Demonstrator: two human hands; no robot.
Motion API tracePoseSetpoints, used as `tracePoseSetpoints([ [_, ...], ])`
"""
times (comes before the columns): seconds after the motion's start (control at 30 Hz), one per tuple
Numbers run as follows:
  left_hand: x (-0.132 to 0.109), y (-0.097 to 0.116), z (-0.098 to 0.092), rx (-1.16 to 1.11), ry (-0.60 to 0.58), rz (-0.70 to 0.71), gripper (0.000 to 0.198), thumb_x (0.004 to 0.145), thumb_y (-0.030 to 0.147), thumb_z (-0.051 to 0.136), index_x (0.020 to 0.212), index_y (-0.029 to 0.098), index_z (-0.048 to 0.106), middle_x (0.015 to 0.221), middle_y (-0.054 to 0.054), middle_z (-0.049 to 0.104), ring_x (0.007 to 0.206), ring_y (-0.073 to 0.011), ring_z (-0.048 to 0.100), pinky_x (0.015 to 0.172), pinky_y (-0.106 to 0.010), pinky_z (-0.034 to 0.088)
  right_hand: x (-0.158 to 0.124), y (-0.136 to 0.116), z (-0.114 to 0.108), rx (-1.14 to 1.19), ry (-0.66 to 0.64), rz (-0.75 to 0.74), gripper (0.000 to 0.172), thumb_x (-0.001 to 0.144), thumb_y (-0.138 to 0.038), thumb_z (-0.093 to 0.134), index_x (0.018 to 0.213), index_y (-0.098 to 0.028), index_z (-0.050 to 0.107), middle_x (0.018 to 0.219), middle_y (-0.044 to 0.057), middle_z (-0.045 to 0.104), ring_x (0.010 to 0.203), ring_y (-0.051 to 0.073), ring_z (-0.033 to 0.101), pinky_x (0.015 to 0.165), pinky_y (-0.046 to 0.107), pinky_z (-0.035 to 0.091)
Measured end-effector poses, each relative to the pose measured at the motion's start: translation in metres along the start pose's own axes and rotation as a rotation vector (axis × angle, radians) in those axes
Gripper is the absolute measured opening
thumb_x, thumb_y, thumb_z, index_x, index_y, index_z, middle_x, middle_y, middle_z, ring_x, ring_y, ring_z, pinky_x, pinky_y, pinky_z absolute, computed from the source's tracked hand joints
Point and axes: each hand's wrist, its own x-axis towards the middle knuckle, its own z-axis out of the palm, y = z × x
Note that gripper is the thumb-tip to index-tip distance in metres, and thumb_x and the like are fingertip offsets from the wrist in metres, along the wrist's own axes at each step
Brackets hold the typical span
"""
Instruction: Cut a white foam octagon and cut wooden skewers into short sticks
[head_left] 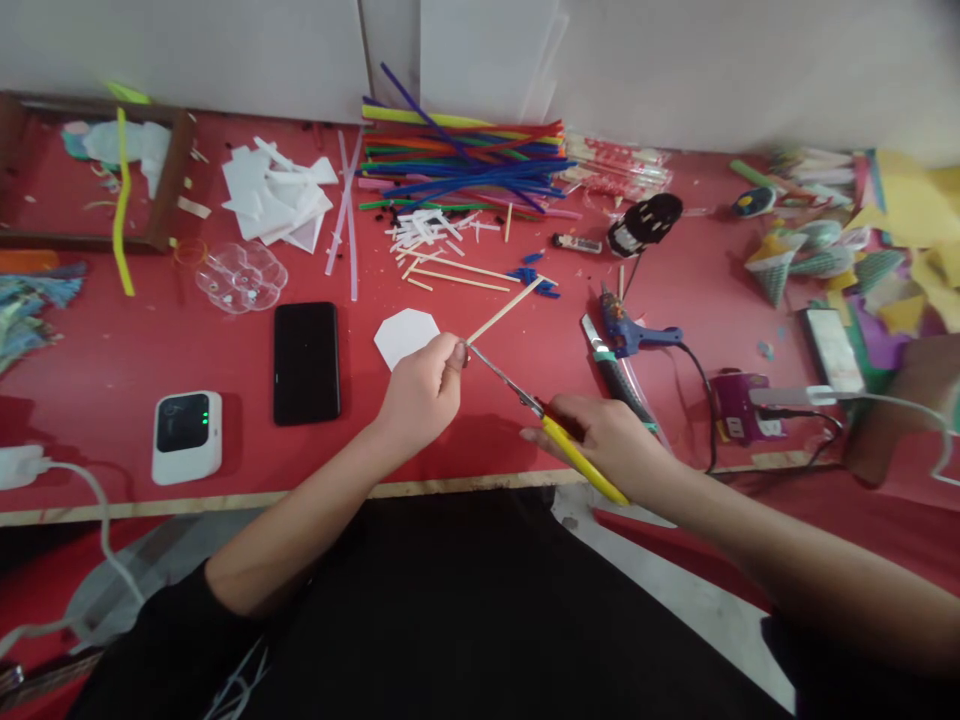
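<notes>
Pinched in my left hand (426,390) is a thin wooden stick (504,312), slanting up and to the right from my fingertips. My right hand (600,440) grips yellow-handled scissors (574,455), whose blades point up-left and meet the stick's near end at my left fingertips. Whether the blades are fully closed is hard to make out. A white many-sided paper piece (403,335) lies partly behind my left hand. Beyond the stick are more wooden sticks (465,278), short blue bits (536,280) and white cut strips (427,232).
A black phone (306,363) and a white device (187,438) lie left. A utility knife (619,375), glue gun (637,335) and purple power socket (746,405) with cables are right. Colourful pipe cleaners (465,155) are piled at the back, beside white foam pieces (277,195).
</notes>
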Motion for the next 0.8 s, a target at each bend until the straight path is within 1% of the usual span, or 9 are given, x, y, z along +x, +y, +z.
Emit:
tracePoseSetpoints([
  [0.13, 0.001, 0.002, -0.009, -0.156, -0.045, 0.005, 0.031, 0.103, 0.030, 0.039, 0.073, 0.023, 0.040, 0.061, 0.003, 0.043, 0.057, -0.0125, 0.044, 0.057, -0.029, 0.036, 0.000, -0.001, 0.002, -0.039, 0.080, -0.065, 0.054, 0.094, -0.071, 0.046, 0.067, -0.025, 0.040, 0.058, -0.002, 0.048, 0.049, 0.012, 0.040, 0.050, 0.028, 0.030],
  [0.23, -0.001, 0.004, -0.014, -0.350, -0.140, -0.128, 0.031, 0.103, 0.037, 0.041, 0.075, 0.023, 0.045, 0.058, 0.004, 0.039, 0.051, -0.0115, 0.038, 0.051, -0.028, 0.033, 0.000, 0.001, 0.002, -0.075, 0.160, -0.141, 0.049, 0.096, -0.065, 0.046, 0.069, -0.025, 0.042, 0.059, -0.002, 0.048, 0.049, 0.012, 0.041, 0.050, 0.028, 0.031],
  [0.43, -0.001, 0.012, -0.024, -0.938, -0.400, -0.397, 0.032, 0.098, 0.041, 0.053, 0.072, 0.022, 0.048, 0.059, 0.007, 0.026, 0.047, -0.0067, 0.018, 0.040, -0.021, 0.018, -0.003, 0.006, 0.000, -0.149, 0.297, -0.311, 0.040, 0.099, -0.054, 0.051, 0.074, -0.023, 0.050, 0.061, 0.000, 0.054, 0.052, 0.014, 0.049, 0.053, 0.027, 0.038],
  [0.53, -0.002, 0.020, -0.033, -1.130, -0.539, -0.481, 0.035, 0.095, 0.042, 0.061, 0.071, 0.022, 0.046, 0.058, 0.008, 0.022, 0.045, -0.0054, 0.014, 0.036, -0.016, 0.017, -0.004, 0.008, -0.004, -0.157, 0.309, -0.355, 0.036, 0.099, -0.053, 0.053, 0.078, -0.023, 0.053, 0.063, 0.001, 0.055, 0.053, 0.014, 0.050, 0.054, 0.027, 0.039],
  [0.63, -0.003, 0.026, -0.041, -1.293, -0.750, -0.534, 0.040, 0.092, 0.046, 0.065, 0.070, 0.022, 0.042, 0.057, 0.010, 0.016, 0.044, -0.0051, 0.010, 0.033, -0.014, 0.014, -0.005, 0.008, -0.008, -0.117, 0.323, -0.411, 0.036, 0.098, -0.054, 0.056, 0.081, -0.023, 0.056, 0.064, 0.000, 0.055, 0.052, 0.013, 0.048, 0.051, 0.026, 0.038],
  [0.67, -0.004, 0.028, -0.042, -1.319, -0.792, -0.540, 0.041, 0.093, 0.047, 0.065, 0.071, 0.022, 0.041, 0.057, 0.011, 0.015, 0.045, -0.0053, 0.009, 0.033, -0.014, 0.014, -0.005, 0.008, -0.009, -0.095, 0.320, -0.420, 0.036, 0.097, -0.055, 0.056, 0.080, -0.023, 0.055, 0.063, 0.000, 0.055, 0.052, 0.013, 0.047, 0.050, 0.026, 0.037],
  [0.7, -0.004, 0.029, -0.042, -1.318, -0.792, -0.539, 0.040, 0.094, 0.046, 0.063, 0.072, 0.022, 0.040, 0.057, 0.011, 0.015, 0.045, -0.0056, 0.009, 0.033, -0.014, 0.014, -0.005, 0.007, -0.010, -0.073, 0.309, -0.415, 0.037, 0.097, -0.055, 0.056, 0.078, -0.023, 0.054, 0.063, 0.000, 0.054, 0.051, 0.012, 0.046, 0.050, 0.026, 0.037],
  [0.73, -0.004, 0.030, -0.041, -1.283, -0.744, -0.527, 0.037, 0.096, 0.045, 0.059, 0.073, 0.022, 0.042, 0.058, 0.011, 0.016, 0.045, -0.0060, 0.009, 0.033, -0.014, 0.015, -0.005, 0.006, -0.010, -0.053, 0.299, -0.396, 0.039, 0.097, -0.056, 0.056, 0.076, -0.023, 0.052, 0.061, -0.001, 0.052, 0.051, 0.012, 0.044, 0.049, 0.025, 0.036],
  [0.8, -0.004, 0.031, -0.036, -1.086, -0.544, -0.440, 0.031, 0.101, 0.043, 0.049, 0.078, 0.022, 0.047, 0.059, 0.009, 0.020, 0.045, -0.0071, 0.015, 0.037, -0.016, 0.021, -0.004, 0.004, -0.010, -0.023, 0.273, -0.335, 0.045, 0.096, -0.059, 0.056, 0.070, -0.024, 0.046, 0.058, -0.003, 0.047, 0.050, 0.011, 0.041, 0.048, 0.025, 0.034],
])
